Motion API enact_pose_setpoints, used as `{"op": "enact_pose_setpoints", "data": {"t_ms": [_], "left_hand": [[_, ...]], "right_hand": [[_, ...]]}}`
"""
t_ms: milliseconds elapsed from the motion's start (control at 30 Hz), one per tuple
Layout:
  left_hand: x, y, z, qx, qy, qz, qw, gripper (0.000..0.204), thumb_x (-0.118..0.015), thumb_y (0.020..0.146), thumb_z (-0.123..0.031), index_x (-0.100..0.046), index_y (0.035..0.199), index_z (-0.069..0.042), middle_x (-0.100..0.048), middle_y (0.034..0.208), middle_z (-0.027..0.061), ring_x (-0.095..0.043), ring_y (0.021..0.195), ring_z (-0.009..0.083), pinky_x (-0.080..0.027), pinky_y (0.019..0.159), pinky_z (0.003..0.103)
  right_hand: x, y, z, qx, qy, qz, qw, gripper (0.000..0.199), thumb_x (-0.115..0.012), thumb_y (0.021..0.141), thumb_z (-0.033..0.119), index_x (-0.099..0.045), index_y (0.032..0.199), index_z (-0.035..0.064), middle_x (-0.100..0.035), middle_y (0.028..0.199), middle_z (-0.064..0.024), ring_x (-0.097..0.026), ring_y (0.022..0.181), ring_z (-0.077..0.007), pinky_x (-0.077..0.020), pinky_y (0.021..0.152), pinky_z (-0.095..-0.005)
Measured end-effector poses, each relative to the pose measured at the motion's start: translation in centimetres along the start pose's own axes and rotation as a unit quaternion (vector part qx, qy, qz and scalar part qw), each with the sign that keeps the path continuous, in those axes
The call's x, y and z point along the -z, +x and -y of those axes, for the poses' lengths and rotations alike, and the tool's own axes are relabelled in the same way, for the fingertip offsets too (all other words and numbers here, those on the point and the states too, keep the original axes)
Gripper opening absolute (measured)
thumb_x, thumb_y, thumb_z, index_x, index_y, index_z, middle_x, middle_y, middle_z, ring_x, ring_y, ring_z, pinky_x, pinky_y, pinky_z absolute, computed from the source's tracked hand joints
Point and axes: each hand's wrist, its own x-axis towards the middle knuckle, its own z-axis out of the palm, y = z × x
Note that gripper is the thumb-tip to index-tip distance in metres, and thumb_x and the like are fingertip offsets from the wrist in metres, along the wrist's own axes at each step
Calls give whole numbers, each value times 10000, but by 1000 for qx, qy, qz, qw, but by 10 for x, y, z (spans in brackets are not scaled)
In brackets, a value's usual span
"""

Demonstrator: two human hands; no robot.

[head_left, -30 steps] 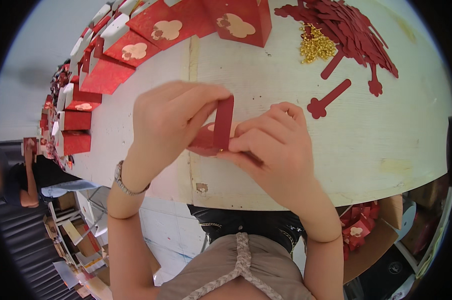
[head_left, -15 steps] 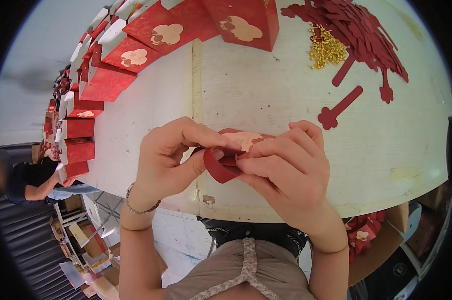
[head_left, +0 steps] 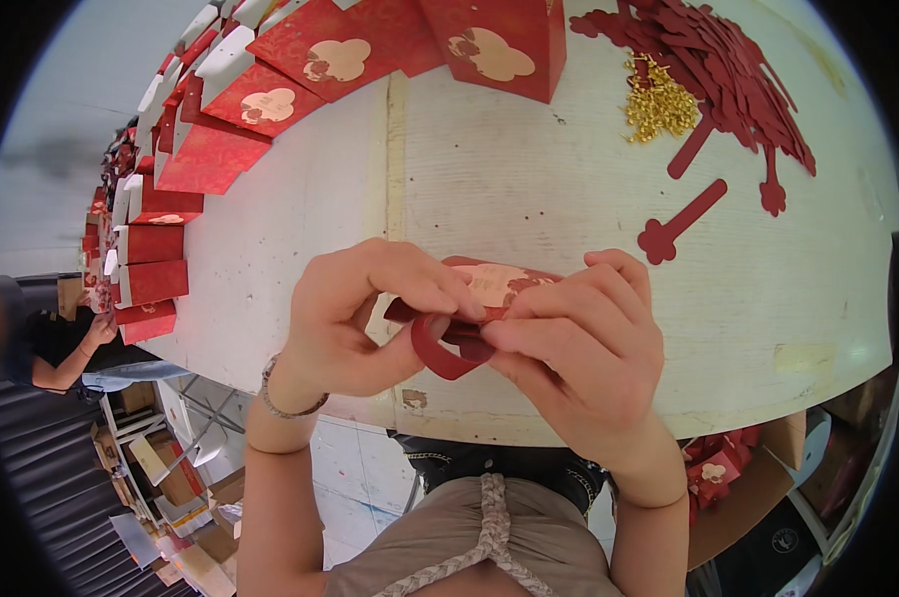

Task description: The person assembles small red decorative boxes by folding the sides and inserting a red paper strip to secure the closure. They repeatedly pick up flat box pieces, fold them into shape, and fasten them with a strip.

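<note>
A small red paper piece [head_left: 469,318], printed with a pale flower shape, was held above the near edge of the white table [head_left: 529,189], between the two hands. It was pinched from the left by the thumb and curled fingers of the left hand [head_left: 355,318], and from the right by the bunched fingertips of the right hand [head_left: 579,358]. A curved red tab (a loop, or a strip bent round; it could not be told which) was seen hanging below the thumbs.

Several things could have gone wrong from that grip. The paper could have been creased or torn if the tab was pulled too hard against the fold, since it was gripped close on both sides. The tab could have slipped out of the pinch, because much of it was hidden under the fingers and little of it could be watched. As the piece was held out past the table edge, it would probably have fallen to the floor if dropped.

Well apart on the far right lay a heap of red strips [head_left: 738,80], one loose strip [head_left: 680,221] and a small pile of gold bits [head_left: 658,104]; a row of red boxes [head_left: 270,109] was ranged along the left.
</note>
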Motion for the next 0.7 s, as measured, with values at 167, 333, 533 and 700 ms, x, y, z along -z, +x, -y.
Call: {"op": "enact_pose_setpoints", "data": {"t_ms": [167, 333, 533, 700], "left_hand": [[-3, -5, 2, -113, 59, 24, 992, 141, -733, 777, -86, -610, 819, -32, -648, 837, 133, -659, 808, 236, -548, 786, 388], [-5, -9, 3, -26, 101, 0, 995, 216, -755, 783, -173, -667, 921, -31, -616, 944, 126, -625, 837, 220, -527, 738, 309], [0, -5, 7, -34, 99, 34, 994, 299, -738, 682, 10, -689, 974, -26, -621, 1018, 112, -619, 867, 215, -511, 735, 286], [-8, -18, 11, -1, 50, -18, 999, 143, -729, 784, -99, -678, 889, -17, -628, 990, 128, -625, 836, 205, -511, 711, 295]], "right_hand": [[-3, 1, 3, -28, 72, 16, 997, 308, -792, 538, 2, -663, 805, 82, -617, 819, -17, -511, 679, -206, -391, 660, -330], [-3, -2, -3, 26, 74, 16, 997, 252, -760, 569, 79, -657, 798, 96, -625, 861, 18, -558, 732, -173, -395, 708, -315], [-7, -1, -7, 53, 69, -9, 996, 241, -756, 557, 78, -661, 778, 92, -622, 844, 18, -548, 695, -176, -401, 691, -313], [-7, 0, -3, 26, 81, -3, 996, 265, -777, 573, 39, -643, 795, 94, -639, 847, 7, -544, 675, -185, -410, 678, -312]]}}
